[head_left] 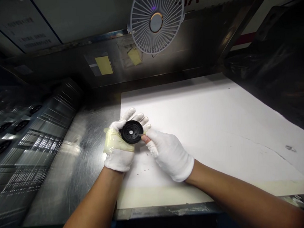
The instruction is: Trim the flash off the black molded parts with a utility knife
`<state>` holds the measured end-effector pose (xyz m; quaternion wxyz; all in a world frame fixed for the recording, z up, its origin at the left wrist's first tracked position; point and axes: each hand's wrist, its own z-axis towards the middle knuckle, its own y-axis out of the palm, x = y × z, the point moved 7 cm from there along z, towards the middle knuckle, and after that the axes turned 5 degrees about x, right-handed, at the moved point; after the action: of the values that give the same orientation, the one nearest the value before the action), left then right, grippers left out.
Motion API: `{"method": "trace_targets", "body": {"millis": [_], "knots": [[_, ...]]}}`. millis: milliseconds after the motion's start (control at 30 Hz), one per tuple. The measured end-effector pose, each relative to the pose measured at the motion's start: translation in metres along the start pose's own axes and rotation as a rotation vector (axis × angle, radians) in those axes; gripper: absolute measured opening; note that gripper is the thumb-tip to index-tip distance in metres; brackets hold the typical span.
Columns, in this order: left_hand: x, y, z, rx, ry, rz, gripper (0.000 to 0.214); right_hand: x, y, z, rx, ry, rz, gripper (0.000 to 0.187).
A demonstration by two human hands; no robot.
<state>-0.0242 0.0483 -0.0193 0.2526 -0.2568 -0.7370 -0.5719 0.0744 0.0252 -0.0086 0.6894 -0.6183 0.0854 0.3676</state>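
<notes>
While the right hand (169,155), its bare thumb tip poking from the white glove, pinches a thin piece (140,135) too small to make out against the near-right side of the black disc (132,136), the gloved left hand (118,139), palm up with fingers fanned, cradles that disc under its thumb. Beneath them I see a white sheet (204,125) on the metal bench (92,129), with blurred racks (50,131) to the left and a fan (158,22) beyond.
</notes>
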Motion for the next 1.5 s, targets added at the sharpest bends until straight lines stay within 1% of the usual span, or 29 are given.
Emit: {"method": "trace_targets", "body": {"millis": [67, 233, 300, 367, 467, 500, 600, 667, 733, 867, 933, 1033, 1100, 1200, 1267, 1367, 1500], "knots": [[0.000, -0.001, 0.000, -0.008, -0.021, 0.000, 0.030, 0.003, -0.003, 0.001, 0.001, 0.010, 0.022, 0.021], [0.005, -0.001, 0.003, 0.039, 0.044, -0.054, 0.008, 0.003, 0.000, 0.001, -0.018, 0.030, -0.003, 0.023], [0.005, 0.000, 0.004, 0.065, 0.081, -0.065, 0.004, 0.000, 0.003, -0.001, -0.023, 0.029, -0.013, 0.024], [0.007, 0.000, 0.003, 0.078, 0.128, -0.073, 0.004, -0.004, 0.006, -0.002, -0.013, 0.009, -0.028, 0.023], [0.010, 0.000, 0.001, 0.066, 0.187, -0.070, 0.008, -0.007, 0.007, -0.003, 0.014, -0.020, -0.057, 0.022], [0.010, 0.000, 0.000, 0.057, 0.176, -0.062, 0.012, -0.007, 0.006, -0.003, 0.020, -0.025, -0.058, 0.022], [0.004, 0.000, -0.001, 0.024, 0.039, -0.006, 0.027, -0.003, 0.003, -0.002, 0.017, -0.022, -0.033, 0.022], [0.002, 0.000, -0.001, 0.016, -0.019, 0.008, 0.032, 0.000, 0.001, -0.001, 0.013, -0.006, -0.010, 0.022], [0.004, -0.001, 0.000, 0.023, -0.002, -0.018, 0.027, 0.003, -0.001, -0.001, 0.015, 0.008, 0.015, 0.021], [0.007, -0.001, 0.002, 0.046, 0.074, -0.049, 0.008, 0.000, 0.001, -0.002, 0.016, 0.018, 0.016, 0.019], [0.009, 0.000, 0.002, 0.057, 0.121, -0.053, 0.005, -0.004, 0.004, -0.004, 0.014, 0.008, -0.008, 0.019], [0.010, 0.000, 0.001, 0.070, 0.165, -0.067, 0.006, -0.009, 0.006, -0.004, 0.015, -0.016, -0.033, 0.019], [0.010, -0.001, 0.001, 0.072, 0.166, -0.055, 0.013, -0.009, 0.007, -0.004, 0.012, -0.028, -0.030, 0.020], [0.004, -0.003, 0.000, 0.058, 0.062, 0.014, 0.026, -0.006, 0.006, -0.003, 0.004, -0.031, -0.015, 0.020], [0.002, -0.004, 0.000, 0.037, 0.018, 0.035, 0.031, -0.003, 0.004, -0.002, 0.006, -0.017, 0.006, 0.019], [0.006, -0.005, 0.000, 0.032, 0.067, -0.007, 0.025, 0.000, 0.002, -0.002, 0.011, 0.009, 0.048, 0.018], [0.009, -0.005, -0.001, 0.093, 0.123, -0.040, 0.016, -0.001, 0.004, -0.003, 0.010, 0.024, 0.060, 0.016]]}}
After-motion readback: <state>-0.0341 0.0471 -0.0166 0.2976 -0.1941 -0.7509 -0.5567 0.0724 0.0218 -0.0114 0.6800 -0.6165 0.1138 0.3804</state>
